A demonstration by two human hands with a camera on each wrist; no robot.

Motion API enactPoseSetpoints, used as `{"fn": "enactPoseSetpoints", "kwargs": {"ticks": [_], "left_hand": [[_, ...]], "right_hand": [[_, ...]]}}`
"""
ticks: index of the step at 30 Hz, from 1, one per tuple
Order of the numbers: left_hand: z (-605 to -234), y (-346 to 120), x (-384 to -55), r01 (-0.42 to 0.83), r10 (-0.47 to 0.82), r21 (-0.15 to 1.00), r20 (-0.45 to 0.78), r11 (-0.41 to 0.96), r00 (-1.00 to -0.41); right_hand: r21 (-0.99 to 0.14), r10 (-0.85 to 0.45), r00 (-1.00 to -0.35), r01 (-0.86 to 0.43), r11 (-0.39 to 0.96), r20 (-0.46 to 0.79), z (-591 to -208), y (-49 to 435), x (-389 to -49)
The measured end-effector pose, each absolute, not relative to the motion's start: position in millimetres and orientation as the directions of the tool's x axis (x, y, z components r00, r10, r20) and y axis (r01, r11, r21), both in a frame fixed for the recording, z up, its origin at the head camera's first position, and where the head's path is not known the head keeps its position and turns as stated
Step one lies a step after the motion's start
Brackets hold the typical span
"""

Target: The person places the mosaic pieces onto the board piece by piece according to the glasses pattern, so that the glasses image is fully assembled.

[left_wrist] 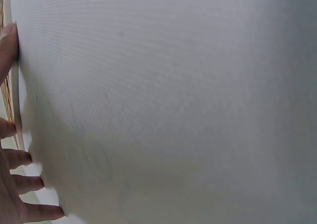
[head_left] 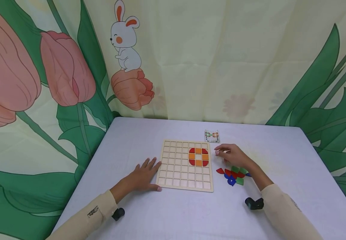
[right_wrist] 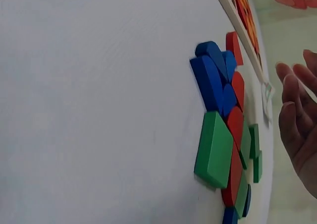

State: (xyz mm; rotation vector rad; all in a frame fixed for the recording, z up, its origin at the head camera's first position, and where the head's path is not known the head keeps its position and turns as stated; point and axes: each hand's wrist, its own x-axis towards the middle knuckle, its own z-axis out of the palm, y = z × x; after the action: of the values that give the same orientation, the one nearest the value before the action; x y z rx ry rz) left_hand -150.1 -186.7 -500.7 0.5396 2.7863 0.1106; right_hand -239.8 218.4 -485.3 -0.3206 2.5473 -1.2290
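Note:
A pale wooden grid board [head_left: 176, 173] lies on the table. In its upper right cells, red rounded pieces [head_left: 192, 162] and orange square pieces [head_left: 198, 163] form a ring around an uncovered cell. My left hand [head_left: 144, 175] rests at the board's left edge with its fingers spread. In the left wrist view, its fingers [left_wrist: 22, 183] look straight. Just off the board's right side hovers my right hand [head_left: 233, 155], its fingers loosely bent. The right wrist view shows that hand [right_wrist: 302, 120] above the table, with nothing visible in its fingers.
Below the right hand lies a loose pile of red, blue [head_left: 231, 180] and green pieces [head_left: 240, 181]. A small printed pattern card [head_left: 212, 136] lies behind the board's far right corner. White cloth [head_left: 136, 133] covers the table, and a printed curtain [head_left: 191, 66] hangs behind.

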Motion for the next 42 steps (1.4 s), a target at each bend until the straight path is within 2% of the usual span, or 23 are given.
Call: {"fn": "enactPoseSetpoints", "kwargs": {"ticks": [6, 22, 42], "left_hand": [[-498.5, -186.1, -149.6, 0.355, 0.379, 0.134, -0.281, 0.925, -0.882], [-501.6, -186.3, -151.3, 0.359, 0.380, 0.124, -0.278, 0.925, -0.882], [-499.8, -186.3, -149.1, 0.354, 0.376, 0.126, -0.275, 0.927, -0.885]], "right_hand": [[-0.776, -0.289, -0.940, -0.043, 0.629, -0.181, -482.2, 245.8, -233.5], [-0.659, -0.305, -0.937, -0.121, 0.742, -0.172, -489.8, 311.2, -212.0], [-0.610, -0.344, -0.922, -0.172, 0.773, -0.176, -496.4, 315.3, -215.3]]}}
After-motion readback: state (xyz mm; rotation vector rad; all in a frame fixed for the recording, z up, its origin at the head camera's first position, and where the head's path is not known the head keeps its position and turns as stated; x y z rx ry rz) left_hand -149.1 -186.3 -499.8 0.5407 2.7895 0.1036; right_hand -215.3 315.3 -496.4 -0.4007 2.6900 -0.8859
